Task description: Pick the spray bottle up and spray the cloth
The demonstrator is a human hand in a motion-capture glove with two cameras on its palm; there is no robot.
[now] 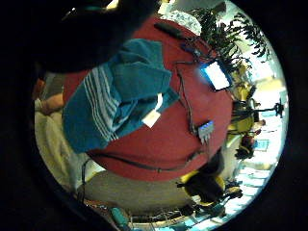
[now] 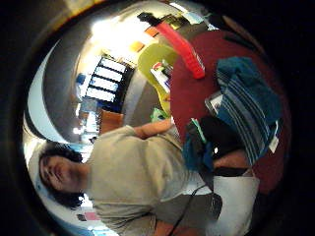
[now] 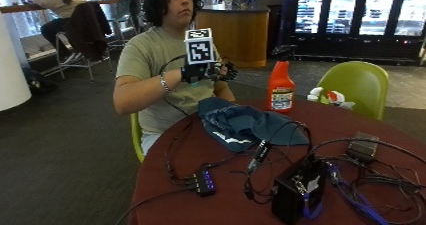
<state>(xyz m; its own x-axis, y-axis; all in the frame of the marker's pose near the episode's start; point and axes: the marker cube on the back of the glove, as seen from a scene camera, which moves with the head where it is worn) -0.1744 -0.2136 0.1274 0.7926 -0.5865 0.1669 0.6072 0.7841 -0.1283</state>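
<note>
The orange spray bottle (image 3: 281, 87) is standing upright at the table's (image 3: 373, 125) far edge, right of the blue cloth (image 3: 243, 125) — rigid plastic, probably light and slick, best taken around the narrow neck under the trigger. How much liquid it is holding I cannot tell. The right hand (image 3: 212, 71) is hovering raised above the cloth's far-left side, gripping nothing — whether its fingers are curled, I cannot tell.

Outside cam is sitting across the table (image 3: 200, 205), facing the person, fairly near. Both palm cams are looking down from above; both are catching the cloth (image 1: 118, 91) w/ the little-finger one, thumb one also taking in the person.
</note>
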